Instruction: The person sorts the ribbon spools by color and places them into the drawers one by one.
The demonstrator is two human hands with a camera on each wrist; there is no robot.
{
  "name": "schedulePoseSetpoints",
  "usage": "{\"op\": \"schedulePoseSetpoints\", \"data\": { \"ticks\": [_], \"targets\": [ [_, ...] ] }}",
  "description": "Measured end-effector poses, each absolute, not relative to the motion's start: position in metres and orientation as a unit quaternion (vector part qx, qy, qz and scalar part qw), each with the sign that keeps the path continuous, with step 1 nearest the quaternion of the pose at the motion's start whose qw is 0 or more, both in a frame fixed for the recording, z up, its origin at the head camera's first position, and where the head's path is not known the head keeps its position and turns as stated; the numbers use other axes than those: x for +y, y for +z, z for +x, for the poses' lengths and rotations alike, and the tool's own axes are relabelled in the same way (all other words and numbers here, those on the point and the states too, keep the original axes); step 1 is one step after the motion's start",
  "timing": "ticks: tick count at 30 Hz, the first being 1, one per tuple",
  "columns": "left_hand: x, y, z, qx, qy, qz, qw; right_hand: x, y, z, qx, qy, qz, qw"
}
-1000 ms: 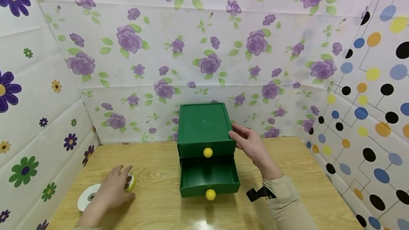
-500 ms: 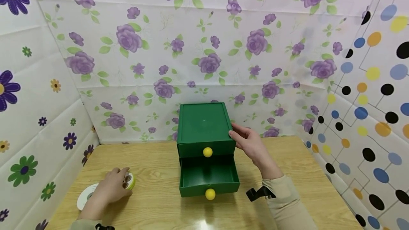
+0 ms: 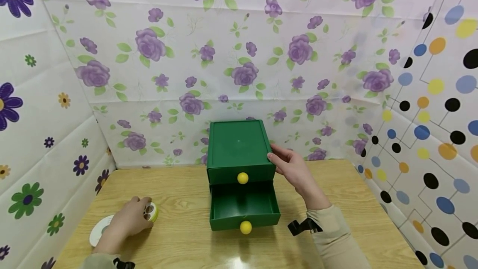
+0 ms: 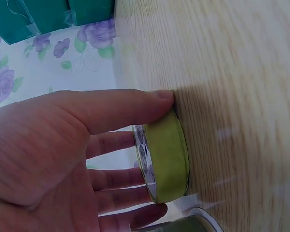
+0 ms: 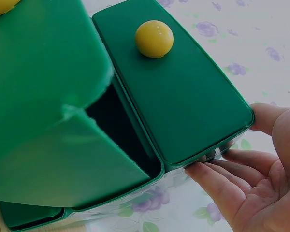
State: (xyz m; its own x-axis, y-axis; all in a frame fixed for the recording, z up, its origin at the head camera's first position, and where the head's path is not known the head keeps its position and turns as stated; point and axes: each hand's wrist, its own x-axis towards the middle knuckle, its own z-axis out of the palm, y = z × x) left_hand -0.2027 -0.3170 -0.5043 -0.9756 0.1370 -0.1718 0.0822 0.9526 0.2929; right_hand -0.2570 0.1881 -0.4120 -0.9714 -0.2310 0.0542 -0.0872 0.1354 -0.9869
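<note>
My left hand (image 3: 128, 219) grips a yellow-green ribbon spool (image 4: 169, 157) standing on the table at the left. The thumb lies along its rim and the fingers reach round the far side. A second spool with a white disc side (image 3: 97, 231) is partly hidden under that hand and wrist. My right hand (image 3: 295, 173) rests on a green drawer cabinet (image 3: 239, 144), thumb at the top edge and fingers fairly straight against the side wall. Below its shut top drawer, a drawer (image 3: 244, 221) with a yellow knob stands pulled out, bare inside.
The cabinet stands near the flowered back wall (image 3: 186, 61), right of the spools. Wood-grain table (image 3: 179, 219) stretches between them. Patterned side walls flank the table. A black strap (image 3: 304, 226) sticks out at my right cuff.
My left fingers have curled in and closed on the yellow-green ribbon spool. My right hand and the cabinet stay where they were.
</note>
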Motion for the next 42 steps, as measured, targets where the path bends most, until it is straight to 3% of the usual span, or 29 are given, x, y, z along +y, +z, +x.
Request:
{"op": "schedulePoseSetpoints", "data": {
  "ticks": [14, 27, 42],
  "targets": [
    [-0.311, -0.504, -0.202, 0.984, 0.151, 0.043, 0.078, 0.189, -0.413, -0.258, 0.751, -0.649, -0.106, 0.053],
    [-0.306, -0.512, -0.197, 0.985, 0.16, 0.055, 0.023, 0.188, -0.412, -0.259, 0.751, -0.651, -0.097, 0.059],
    [-0.264, -0.489, -0.181, 0.957, 0.247, 0.127, -0.077, 0.189, -0.414, -0.26, 0.752, -0.649, -0.101, 0.059]
  ]
}}
